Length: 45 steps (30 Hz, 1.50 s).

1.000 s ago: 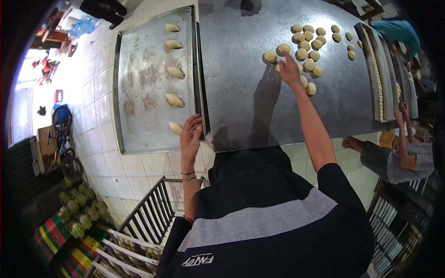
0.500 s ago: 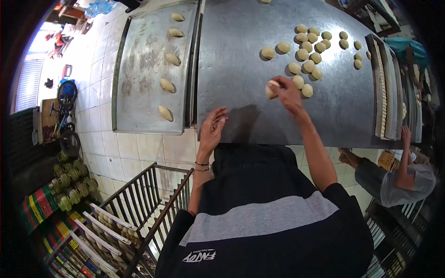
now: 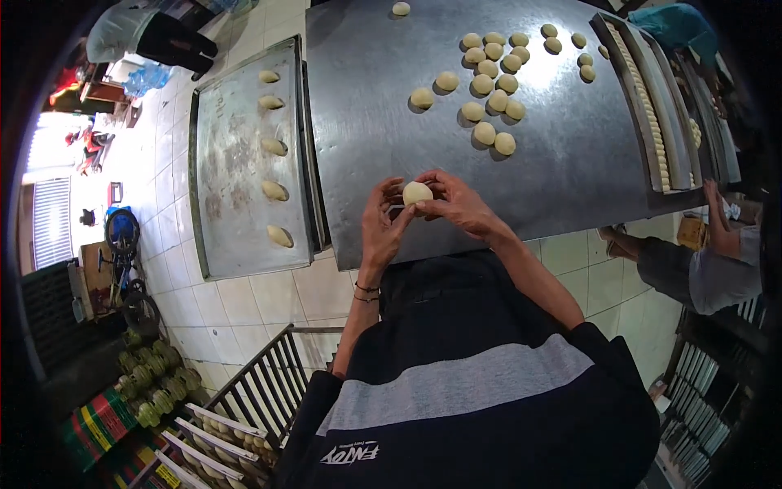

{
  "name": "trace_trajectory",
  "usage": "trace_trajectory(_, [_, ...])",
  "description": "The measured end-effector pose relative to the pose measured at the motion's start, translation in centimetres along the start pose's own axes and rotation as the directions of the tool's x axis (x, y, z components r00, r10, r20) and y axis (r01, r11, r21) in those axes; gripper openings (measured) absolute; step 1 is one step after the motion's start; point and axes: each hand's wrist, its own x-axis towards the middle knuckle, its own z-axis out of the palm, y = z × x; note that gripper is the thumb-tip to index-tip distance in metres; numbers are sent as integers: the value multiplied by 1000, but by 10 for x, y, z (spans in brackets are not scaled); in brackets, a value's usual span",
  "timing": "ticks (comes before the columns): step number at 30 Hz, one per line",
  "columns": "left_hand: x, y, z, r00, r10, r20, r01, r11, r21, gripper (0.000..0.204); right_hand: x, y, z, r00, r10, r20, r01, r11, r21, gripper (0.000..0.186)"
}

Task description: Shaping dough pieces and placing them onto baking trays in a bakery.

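A round, pale dough ball [image 3: 418,194] is up between my two hands, above the near left part of the metal table [image 3: 375,138]. My right hand [image 3: 463,205] grips it from the right with thumb and fingertips. From the left, my left hand [image 3: 381,224] curls its fingers and thumb around the ball's side. Farther off on the table lie several more dough balls [image 3: 483,85], loosely grouped. On the metal baking tray [image 3: 224,208] to the left, several spindle-shaped dough pieces [image 3: 274,191] form a row along its right side.
Long trays with rows of dough [image 3: 639,106] stand at the table's right end. A black metal rack [image 3: 281,359] holding dough-filled trays [image 3: 216,444] is at lower left. One person [image 3: 705,265] is at the right, another [image 3: 155,41] at far left.
My right hand has brought the dough ball left and nearer to me, and my left hand has closed in around it. The whole view has turned, and a person now shows at upper left.
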Motion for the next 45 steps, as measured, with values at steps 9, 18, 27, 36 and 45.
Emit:
trace_trajectory(9, [-8,1,7,998,69,5,-69,985,156,38,-4,14,3,970,-163,-182,136,979,-154,36])
trace_trajectory(18, [135,-46,0,993,61,105,-104,867,487,35,-27,54,-43,916,-112,-385,22,973,-230,20])
trace_trajectory(27, [268,-109,35,831,420,365,-549,516,657,42,-54,79,-40,859,-99,-503,-84,940,-330,14])
trace_trajectory(36, [54,-104,-11,856,370,361,-516,583,627,34,-97,87,-101,674,-444,-590,-12,793,-609,14])
trace_trajectory(45, [41,-127,-75,912,402,79,-154,156,976,53,-23,91,-188,763,-645,-41,-8,55,-998,20])
